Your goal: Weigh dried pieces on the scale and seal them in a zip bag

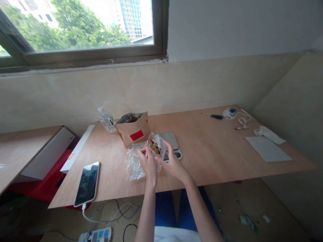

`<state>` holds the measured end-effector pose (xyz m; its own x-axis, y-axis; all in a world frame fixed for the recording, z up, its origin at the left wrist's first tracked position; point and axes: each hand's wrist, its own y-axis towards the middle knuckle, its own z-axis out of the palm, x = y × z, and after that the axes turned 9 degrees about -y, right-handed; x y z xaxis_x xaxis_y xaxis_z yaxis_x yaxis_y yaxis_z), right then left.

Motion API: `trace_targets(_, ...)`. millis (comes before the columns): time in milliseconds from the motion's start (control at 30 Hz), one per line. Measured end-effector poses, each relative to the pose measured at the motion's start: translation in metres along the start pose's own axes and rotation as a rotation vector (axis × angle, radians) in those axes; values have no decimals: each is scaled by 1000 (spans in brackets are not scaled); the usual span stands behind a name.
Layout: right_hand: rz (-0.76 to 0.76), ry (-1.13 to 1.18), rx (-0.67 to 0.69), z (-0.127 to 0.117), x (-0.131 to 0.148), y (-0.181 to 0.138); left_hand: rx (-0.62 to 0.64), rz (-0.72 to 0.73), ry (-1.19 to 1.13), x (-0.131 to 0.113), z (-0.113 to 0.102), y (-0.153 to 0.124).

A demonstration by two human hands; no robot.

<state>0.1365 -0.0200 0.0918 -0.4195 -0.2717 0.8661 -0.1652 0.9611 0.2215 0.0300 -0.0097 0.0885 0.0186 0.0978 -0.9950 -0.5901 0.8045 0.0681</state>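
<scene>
My left hand (149, 165) and my right hand (172, 161) together hold a small clear plastic bag (155, 146) with brown pieces inside, just above the wooden table (211, 151). Behind the bag lies a small digital scale (171, 142). An open brown paper bag with a red label (133, 131) stands beyond my left hand. More crumpled clear plastic (133, 164) lies on the table under my left hand.
A phone (87, 183) on a cable lies at the table's front left. A water bottle (106, 119) stands near the wall. At the far right are a screwdriver (212, 115), a round white device (230, 112) and a grey sheet (268, 148). A power strip (95, 238) lies on the floor.
</scene>
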Motion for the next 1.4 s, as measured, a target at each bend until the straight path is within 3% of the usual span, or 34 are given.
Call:
trace_targets(133, 21, 128, -15, 3, -9, 1, 73, -36, -196, 3, 4, -3)
trace_targets(367, -12, 200, -23, -3, -2, 2, 198, -29, -341, -6, 5, -11)
trace_targets(533, -11, 253, -114, -15, 1, 3, 185, 148, -166, 6, -4, 1)
trace_targets(600, 17, 312, -128, -20, -1, 3, 175, 142, -130, 11, -8, 10)
trace_targets(767, 37, 337, -179, -26, -9, 1, 398, 1, -197, 10, -15, 19)
trace_targets(967, 30, 194, -130, -26, -15, 2, 506, 107, -138, -8, -7, 0)
trace_targets(1133, 4, 169, -122, -35, -11, -1, 444, 208, -51, -21, -8, -5)
trace_targets(1300, -84, 110, -163, -50, 1, -5, 427, 167, -116, -23, -13, -1)
trace_targets(1400, -132, 12, -107, -54, 10, -5, 444, 134, -146, -24, -14, -3)
